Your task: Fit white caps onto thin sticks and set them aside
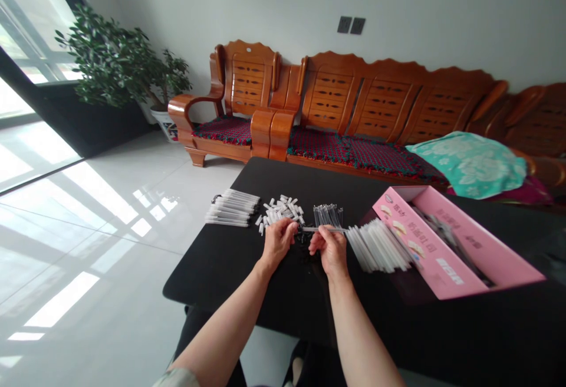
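Note:
My right hand [331, 250] pinches a thin translucent pen barrel [311, 229], held level above the table. Close to the barrel's left end, my left hand [278, 240] has thumb and fingers pressed together; what they grip is too small to make out. Small black pieces [304, 252] lie between and below the hands. Beyond them are a heap of white pen caps [283, 209] and a bundle of thin pen refills [328, 216]. Many loose barrels [379, 246] lie right of my right hand. A row of capped white pens [233, 207] rests at the table's left.
On the right of the black table [216, 269] stands an open pink box [435, 260] with dark contents. Behind is a wooden bench [380, 104] with woven seat pads and a turquoise floral cloth [473, 164]. A potted plant [124, 62] stands at the far left.

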Demonstrator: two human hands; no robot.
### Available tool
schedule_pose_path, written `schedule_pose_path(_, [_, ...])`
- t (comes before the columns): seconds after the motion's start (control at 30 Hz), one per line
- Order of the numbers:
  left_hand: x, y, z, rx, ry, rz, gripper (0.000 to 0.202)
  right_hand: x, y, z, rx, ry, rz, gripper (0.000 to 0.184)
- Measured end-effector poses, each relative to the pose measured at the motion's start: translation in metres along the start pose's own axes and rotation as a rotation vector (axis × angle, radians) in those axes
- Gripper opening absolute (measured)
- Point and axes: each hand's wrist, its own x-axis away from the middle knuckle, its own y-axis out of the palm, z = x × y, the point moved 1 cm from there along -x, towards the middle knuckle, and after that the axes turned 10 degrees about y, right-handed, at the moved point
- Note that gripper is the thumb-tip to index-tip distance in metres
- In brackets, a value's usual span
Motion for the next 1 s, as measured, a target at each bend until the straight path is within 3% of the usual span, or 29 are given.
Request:
schedule_pose_path(0.13, [-0.006, -0.019, -0.001, -0.103, -0.004, 0.385, 0.029, -0.003, -0.006, -0.002, -0.101, 0.013, -0.049, 0.018])
schedule_pose_path(0.23, [-0.008, -0.028, -0.005, -0.154, -0.007, 0.485, 0.025, -0.004, -0.009, -0.004, -0.133, 0.015, -0.096, 0.014])
schedule_pose_path(0.43, [-0.009, -0.03, -0.012, -0.35, 0.056, 0.422, 0.017, -0.003, -0.008, -0.005, -0.082, 0.032, -0.133, 0.015])
schedule_pose_path(0.7, [-0.011, -0.033, -0.018, -0.412, 0.056, 0.433, 0.011, 0.005, -0.002, -0.006, -0.048, 0.112, -0.236, 0.07])
schedule_pose_path(0.8, [-0.01, -0.033, -0.019, -0.447, 0.058, 0.424, 0.013, 0.007, -0.001, -0.008, -0.02, 0.108, -0.253, 0.082])
schedule_pose_path(0.9, [-0.01, -0.033, -0.02, -0.516, 0.047, 0.368, 0.018, 0.007, -0.001, -0.008, -0.005, 0.131, -0.28, 0.071])
schedule_pose_path(1.0, [-0.011, -0.031, -0.022, -0.568, 0.038, 0.277, 0.027, 0.005, -0.002, -0.007, -0.032, 0.151, -0.293, 0.04])
